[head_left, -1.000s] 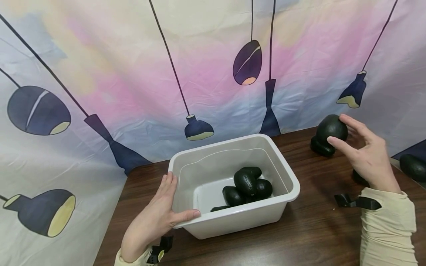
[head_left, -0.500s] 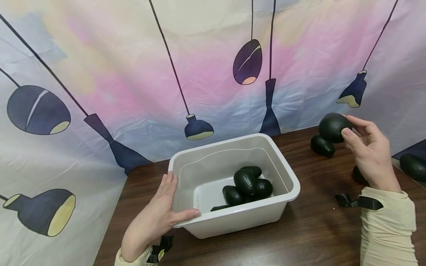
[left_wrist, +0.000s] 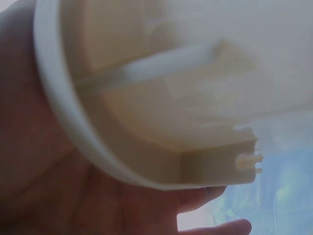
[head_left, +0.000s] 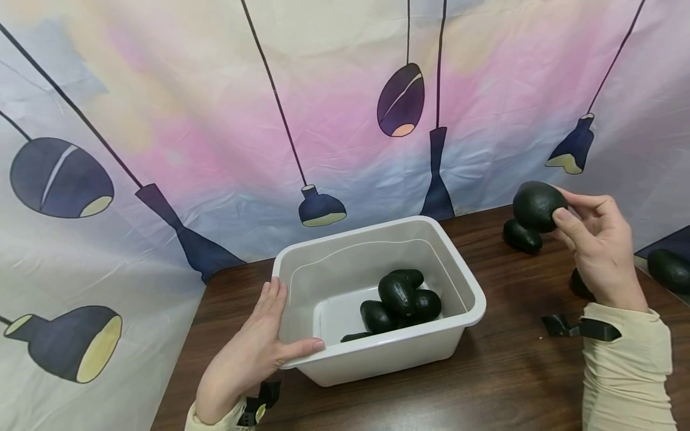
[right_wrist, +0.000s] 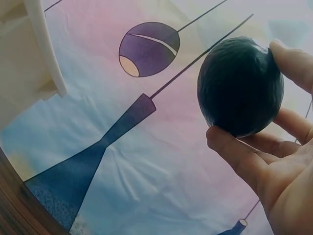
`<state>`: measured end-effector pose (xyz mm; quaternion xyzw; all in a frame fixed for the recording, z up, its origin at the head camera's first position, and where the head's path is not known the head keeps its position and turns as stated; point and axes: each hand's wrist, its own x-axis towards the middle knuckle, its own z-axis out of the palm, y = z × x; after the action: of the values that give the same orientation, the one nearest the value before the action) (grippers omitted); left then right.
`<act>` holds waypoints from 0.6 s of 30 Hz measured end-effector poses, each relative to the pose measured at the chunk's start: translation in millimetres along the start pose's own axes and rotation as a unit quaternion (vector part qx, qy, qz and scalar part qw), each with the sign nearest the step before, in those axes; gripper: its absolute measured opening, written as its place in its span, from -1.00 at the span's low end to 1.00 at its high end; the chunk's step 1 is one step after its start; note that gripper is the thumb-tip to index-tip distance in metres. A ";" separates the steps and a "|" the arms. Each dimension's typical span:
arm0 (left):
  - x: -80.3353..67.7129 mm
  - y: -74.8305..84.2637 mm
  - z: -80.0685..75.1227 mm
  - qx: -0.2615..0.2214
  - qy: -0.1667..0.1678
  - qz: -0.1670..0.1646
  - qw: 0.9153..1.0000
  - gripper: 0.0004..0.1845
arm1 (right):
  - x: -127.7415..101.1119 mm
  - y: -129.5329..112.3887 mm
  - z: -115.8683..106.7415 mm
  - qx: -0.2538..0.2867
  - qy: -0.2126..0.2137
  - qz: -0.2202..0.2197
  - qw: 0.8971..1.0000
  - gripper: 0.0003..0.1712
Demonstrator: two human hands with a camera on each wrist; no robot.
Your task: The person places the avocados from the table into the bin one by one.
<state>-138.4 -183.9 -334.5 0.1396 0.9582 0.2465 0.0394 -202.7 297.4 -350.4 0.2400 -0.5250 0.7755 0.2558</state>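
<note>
Between the thumb and fingers of my right hand (head_left: pixel 601 248) is a dark green avocado (head_left: pixel 536 206), raised above the table; the right wrist view shows the avocado (right_wrist: pixel 239 88) against the backdrop cloth. Just behind and below it, another avocado (head_left: pixel 521 236) lies on the wood. My left hand (head_left: pixel 253 335) rests against the near left corner of a light grey plastic bin (head_left: pixel 377 353), its thumb along the front rim and its fingers straight along the left side. Several avocados (head_left: pixel 398 294) are heaped inside the bin toward its right.
Partly hidden by my right wrist, one more avocado (head_left: pixel 581 285) sits on the dark wooden table (head_left: pixel 517 383). Farther right, an avocado (head_left: pixel 670 271) lies beyond the table edge. A cloth (head_left: pixel 350 143) printed with hanging lamps rises directly behind the table.
The held avocado has come slightly up off the one behind it, and my right fingers have closed more firmly round it. The left hand and bin stay put.
</note>
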 end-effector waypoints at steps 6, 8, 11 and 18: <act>-0.1 0.2 -0.3 0.003 -0.001 -0.002 1.000 0.33 | -0.7 -3.1 6.1 -0.008 -0.028 0.006 1.000 -0.52; -0.5 0.2 -0.2 0.002 -0.001 -0.003 1.000 0.33 | -0.8 -3.8 8.7 -0.014 -0.038 0.009 0.999 -0.50; -0.8 0.2 0.0 0.002 0.000 -0.002 1.000 0.33 | -1.2 -4.3 12.4 -0.020 -0.052 0.010 0.998 -0.46; -0.6 0.5 0.0 0.002 -0.001 -0.005 1.000 0.31 | -1.4 -6.2 22.6 -0.129 -0.032 0.031 0.991 -0.43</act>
<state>-137.7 -183.7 -334.3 0.1353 0.9594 0.2441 0.0409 -195.3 278.0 -339.5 0.2131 -0.6353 0.7011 0.2437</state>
